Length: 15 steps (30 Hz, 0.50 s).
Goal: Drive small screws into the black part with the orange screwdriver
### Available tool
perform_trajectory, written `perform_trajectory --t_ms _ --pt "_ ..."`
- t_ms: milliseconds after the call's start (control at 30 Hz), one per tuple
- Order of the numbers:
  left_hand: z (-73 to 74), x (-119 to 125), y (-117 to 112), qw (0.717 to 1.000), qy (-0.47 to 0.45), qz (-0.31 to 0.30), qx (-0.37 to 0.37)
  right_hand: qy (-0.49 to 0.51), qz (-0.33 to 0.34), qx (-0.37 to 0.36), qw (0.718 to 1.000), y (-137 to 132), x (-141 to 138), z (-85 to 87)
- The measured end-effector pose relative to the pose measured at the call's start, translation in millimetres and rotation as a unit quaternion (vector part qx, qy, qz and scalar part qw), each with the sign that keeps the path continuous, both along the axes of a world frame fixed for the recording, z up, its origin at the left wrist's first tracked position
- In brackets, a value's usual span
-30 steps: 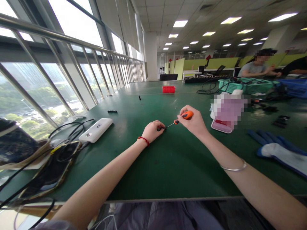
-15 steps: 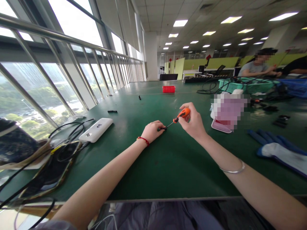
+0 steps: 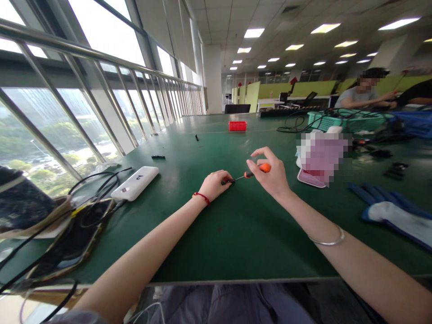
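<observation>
My left hand (image 3: 216,184) rests on the green table, its fingers closed on a small black part (image 3: 228,182) that lies low against the surface. Most of that part is hidden by the fingers. An orange and black screwdriver (image 3: 259,170) sits in my right hand (image 3: 272,176), its handle against the palm, with the thumb and index finger lifted apart. The metal shaft points left, and its tip meets the black part at my left fingertips. The screwdriver leans at a low angle.
A white power bank (image 3: 137,182) and a phone (image 3: 72,238) with black cables lie left. Small black pieces (image 3: 158,157) and a red box (image 3: 237,126) stand further back. To the right are a blue and white glove (image 3: 398,213), a green basket (image 3: 347,120) and a seated person (image 3: 357,92).
My right thumb and index finger have spread off the screwdriver handle. The handle has dropped to a flatter angle. My left hand and the black part have stayed in place.
</observation>
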<state>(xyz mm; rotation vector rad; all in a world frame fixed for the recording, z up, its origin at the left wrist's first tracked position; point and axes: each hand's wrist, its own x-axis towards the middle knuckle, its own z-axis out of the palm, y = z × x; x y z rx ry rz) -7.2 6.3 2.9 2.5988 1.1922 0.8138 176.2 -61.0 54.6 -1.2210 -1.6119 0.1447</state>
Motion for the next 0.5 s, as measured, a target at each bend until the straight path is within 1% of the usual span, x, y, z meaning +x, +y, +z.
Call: perform_trajectory --t_ms 67,133,233,333,400,500 --pt "-0.1 0.2 0.2 1.0 -0.005 -0.001 -0.004 -0.001 0.014 -0.004 1.0 -0.1 -0.1 0.3" --pt "-0.5 0.2 0.7 1.0 -0.013 0.0 -0.01 0.004 0.028 0.012 1.0 0.5 0.4 0.2" --pt "-0.9 0.0 1.4 1.0 -0.018 -0.001 -0.014 0.013 0.024 0.03 0.999 2.0 1.3 -0.5" --pt "-0.7 -0.3 1.6 1.0 -0.017 -0.004 -0.014 0.006 0.005 0.006 1.0 1.9 0.4 -0.5" --pt "-0.5 -0.5 1.6 1.0 -0.017 -0.007 -0.015 0.001 0.012 -0.009 1.0 0.9 -0.8 -0.2" --pt "-0.7 -0.6 1.7 1.0 -0.019 -0.007 -0.017 0.001 0.028 0.005 1.0 -0.2 -1.7 -0.6"
